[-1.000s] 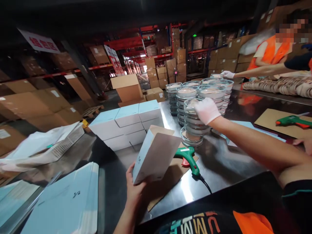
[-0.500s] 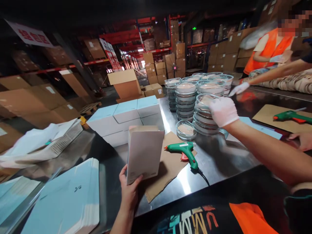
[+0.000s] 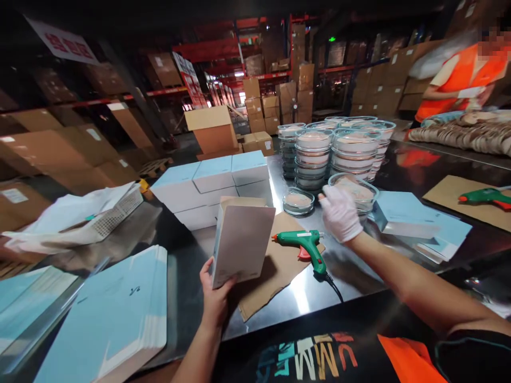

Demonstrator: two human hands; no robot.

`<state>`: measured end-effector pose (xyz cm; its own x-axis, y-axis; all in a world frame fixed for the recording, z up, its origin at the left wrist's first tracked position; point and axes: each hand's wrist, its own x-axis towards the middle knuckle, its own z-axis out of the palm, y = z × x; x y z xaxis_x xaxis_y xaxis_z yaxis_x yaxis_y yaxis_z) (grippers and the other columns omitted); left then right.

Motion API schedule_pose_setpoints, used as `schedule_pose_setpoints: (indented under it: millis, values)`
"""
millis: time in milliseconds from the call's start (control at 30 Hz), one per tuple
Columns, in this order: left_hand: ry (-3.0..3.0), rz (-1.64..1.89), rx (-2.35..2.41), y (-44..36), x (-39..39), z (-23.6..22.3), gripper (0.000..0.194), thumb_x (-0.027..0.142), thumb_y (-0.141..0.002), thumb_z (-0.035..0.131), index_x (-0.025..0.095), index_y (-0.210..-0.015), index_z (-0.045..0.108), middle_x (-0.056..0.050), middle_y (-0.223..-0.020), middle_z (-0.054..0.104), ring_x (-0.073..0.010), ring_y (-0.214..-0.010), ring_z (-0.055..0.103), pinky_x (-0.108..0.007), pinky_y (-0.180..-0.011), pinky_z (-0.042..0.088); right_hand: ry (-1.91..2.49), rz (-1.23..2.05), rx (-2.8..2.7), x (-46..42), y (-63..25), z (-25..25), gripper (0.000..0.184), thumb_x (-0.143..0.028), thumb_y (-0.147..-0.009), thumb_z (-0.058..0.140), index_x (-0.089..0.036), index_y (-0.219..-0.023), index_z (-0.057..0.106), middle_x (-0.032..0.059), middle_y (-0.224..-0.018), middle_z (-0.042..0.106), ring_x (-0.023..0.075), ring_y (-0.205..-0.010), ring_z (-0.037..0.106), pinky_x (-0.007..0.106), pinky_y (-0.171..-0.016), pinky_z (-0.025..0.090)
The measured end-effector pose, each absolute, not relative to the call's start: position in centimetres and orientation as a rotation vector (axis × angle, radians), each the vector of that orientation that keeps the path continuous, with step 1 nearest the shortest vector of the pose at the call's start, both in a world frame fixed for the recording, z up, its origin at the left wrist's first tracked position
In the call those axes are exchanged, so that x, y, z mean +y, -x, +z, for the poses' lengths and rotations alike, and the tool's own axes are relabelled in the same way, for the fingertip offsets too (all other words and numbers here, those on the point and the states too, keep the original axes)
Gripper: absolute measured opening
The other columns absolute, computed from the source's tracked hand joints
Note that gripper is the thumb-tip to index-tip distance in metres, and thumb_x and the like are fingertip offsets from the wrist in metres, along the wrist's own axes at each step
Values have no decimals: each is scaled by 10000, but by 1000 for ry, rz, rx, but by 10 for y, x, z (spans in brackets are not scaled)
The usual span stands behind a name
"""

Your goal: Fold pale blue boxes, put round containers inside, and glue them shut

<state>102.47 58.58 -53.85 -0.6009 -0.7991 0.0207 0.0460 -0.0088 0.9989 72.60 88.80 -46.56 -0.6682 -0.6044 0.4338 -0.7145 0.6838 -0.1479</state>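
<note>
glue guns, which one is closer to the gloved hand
The green glue gun lying on the brown cardboard sheet, just below the gloved right hand. The other glue gun lies far off at the right edge.
</note>
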Motion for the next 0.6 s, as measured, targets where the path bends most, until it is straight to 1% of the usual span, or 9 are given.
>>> schedule_pose_setpoints:
  millis: [100, 200, 233, 300, 367, 433, 467, 533, 600]
  values:
    - [-767, -1685, -1642, -1023, 583, -540, 1119, 531, -526, 1031, 256, -1437, 441, -66, -1268, 619, -250, -1088, 645, -408, -1050, 515, -1110, 358, -2689, 840, -720, -477, 397, -183, -1025, 566, -79, -1398, 654, 245, -1688, 462, 332, -1530, 436, 463, -1248, 374]
    - [-724, -1657, -1688, -1025, 580, -545, 1081, 559, -580, 1020, 254, -1451, 456, -87, -1328, 613, -264, -1137, 647, -396, -1055, 512, -986, 357, -2821, 806, -701, -484, 425, -177, -963, 665, -8, -1353, 662, 330, -1577, 545, 368, -1462, 501, 463, -1170, 440]
    - [-711, -1643, -1699, -1026, 579, -547, 1063, 568, -602, 1011, 252, -1456, 462, -94, -1340, 614, -269, -1142, 652, -396, -1053, 515, -941, 369, -2850, 800, -695, -486, 383, -179, -969, 665, -13, -1313, 682, 320, -1501, 612, 361, -1417, 542, 463, -1151, 449]
    - [-685, -1629, -1706, -1028, 579, -550, 1031, 582, -640, 990, 244, -1462, 467, -105, -1337, 625, -279, -1137, 665, -400, -1037, 527, -880, 407, -2879, 795, -687, -486, 264, -178, -994, 644, -56, -1214, 724, 249, -1321, 732, 314, -1299, 629, 438, -1132, 452]
    - [-665, -1632, -1700, -1029, 579, -552, 1017, 578, -645, 985, 239, -1455, 473, -111, -1341, 630, -285, -1141, 670, -400, -1025, 535, -815, 454, -2882, 797, -688, -481, 187, -165, -1009, 613, -91, -1117, 748, 200, -1161, 785, 275, -1156, 695, 392, -1077, 467]
    - [-662, -1627, -1707, -1029, 579, -555, 1001, 549, -626, 993, 242, -1433, 489, -111, -1365, 617, -284, -1169, 661, -395, -1032, 531, -709, 507, -2867, 806, -696, -470, 202, -167, -1023, 563, -93, -1061, 748, 215, -1057, 793, 277, -1013, 725, 368, -951, 494]
    - [-662, -1617, -1714, -1029, 578, -557, 992, 529, -617, 996, 244, -1426, 497, -110, -1377, 609, -283, -1189, 652, -394, -1041, 525, -655, 535, -2850, 814, -702, -461, 234, -176, -1033, 531, -85, -1066, 744, 232, -1038, 790, 288, -970, 730, 368, -890, 497]
    - [-656, -1588, -1727, -1028, 577, -560, 978, 493, -605, 991, 243, -1419, 510, -107, -1371, 605, -287, -1221, 636, -404, -1063, 513, -606, 606, -2778, 837, -718, -439, 289, -208, -1046, 484, -76, -1125, 729, 242, -1072, 784, 311, -970, 733, 378, -837, 501]
    - [-650, -1555, -1733, -1027, 577, -563, 973, 455, -592, 987, 238, -1417, 518, -107, -1342, 618, -298, -1237, 632, -424, -1080, 508, -696, 709, -2659, 865, -739, -412, 292, -246, -1040, 492, -118, -1157, 727, 194, -1121, 787, 301, -1027, 731, 380, -869, 519]
